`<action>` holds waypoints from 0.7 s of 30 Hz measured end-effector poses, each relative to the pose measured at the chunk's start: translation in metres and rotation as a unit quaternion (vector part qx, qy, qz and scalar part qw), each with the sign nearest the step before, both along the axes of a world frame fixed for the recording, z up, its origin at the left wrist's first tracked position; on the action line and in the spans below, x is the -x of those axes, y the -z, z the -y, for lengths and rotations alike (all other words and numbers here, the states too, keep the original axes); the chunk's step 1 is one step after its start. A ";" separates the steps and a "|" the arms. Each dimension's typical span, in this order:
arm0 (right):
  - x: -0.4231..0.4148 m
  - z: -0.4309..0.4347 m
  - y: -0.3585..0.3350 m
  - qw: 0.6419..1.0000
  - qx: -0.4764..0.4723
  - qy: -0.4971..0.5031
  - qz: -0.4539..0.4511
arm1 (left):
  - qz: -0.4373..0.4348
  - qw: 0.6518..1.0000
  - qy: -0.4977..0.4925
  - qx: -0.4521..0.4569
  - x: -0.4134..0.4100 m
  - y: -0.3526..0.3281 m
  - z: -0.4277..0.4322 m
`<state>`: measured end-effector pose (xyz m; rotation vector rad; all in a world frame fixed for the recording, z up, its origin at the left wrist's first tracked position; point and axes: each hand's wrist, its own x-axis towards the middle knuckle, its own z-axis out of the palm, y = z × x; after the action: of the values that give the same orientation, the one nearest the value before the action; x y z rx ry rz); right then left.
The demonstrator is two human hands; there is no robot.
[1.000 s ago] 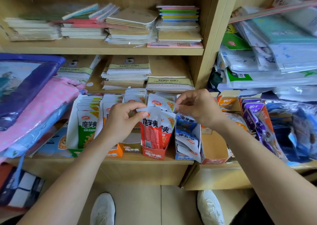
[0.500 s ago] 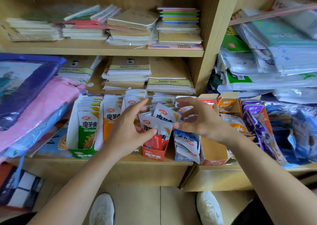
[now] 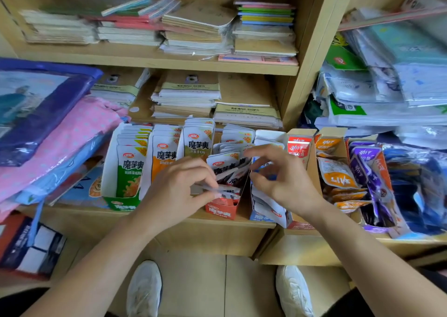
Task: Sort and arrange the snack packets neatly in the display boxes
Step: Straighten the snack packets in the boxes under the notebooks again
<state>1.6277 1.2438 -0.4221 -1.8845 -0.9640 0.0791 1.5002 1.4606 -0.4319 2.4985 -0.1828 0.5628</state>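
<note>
A row of cardboard display boxes stands on the lower shelf. The green box (image 3: 121,204) holds upright green packets (image 3: 130,169), with orange packets (image 3: 164,157) and olive packets (image 3: 197,145) next to them. In the red box (image 3: 221,210) the red snack packets (image 3: 228,165) lean unevenly. My left hand (image 3: 179,191) pinches one red packet (image 3: 219,189) lying flat at the front of that box. Beside it, over the blue box (image 3: 260,217), my right hand (image 3: 284,181) hovers with fingers loosely spread and nothing gripped.
To the right, an open box (image 3: 301,224) shows a red flap, then loose orange packets (image 3: 338,177) and purple packets (image 3: 367,166). Notebooks (image 3: 188,96) are stacked on the shelves behind. Pink and blue fabric bags (image 3: 60,135) lie at the left. My white shoes (image 3: 145,290) are below.
My left hand dropped from the packet tops to the front of the red box and pinched a flat packet. My right hand let go of a red packet and drifted right over the blue box.
</note>
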 end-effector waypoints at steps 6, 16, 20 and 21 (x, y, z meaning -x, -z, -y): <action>-0.019 -0.011 0.009 0.985 0.071 0.024 0.156 | -0.007 0.999 -0.019 -0.041 0.007 -0.001 0.003; 0.005 -0.022 -0.009 0.988 0.032 0.001 0.153 | 0.032 0.995 -0.070 -0.061 0.010 0.004 0.009; 0.017 -0.030 -0.008 0.999 0.012 -0.029 0.040 | 0.063 0.994 -0.077 -0.055 0.013 0.006 0.012; 0.015 -0.028 -0.008 0.999 0.010 -0.038 0.019 | 0.062 0.993 -0.085 -0.051 0.013 0.006 0.011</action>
<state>1.6131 1.2718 -0.4141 -1.8743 -1.0634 0.0994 1.4867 1.4497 -0.4383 2.5953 -0.0456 0.7990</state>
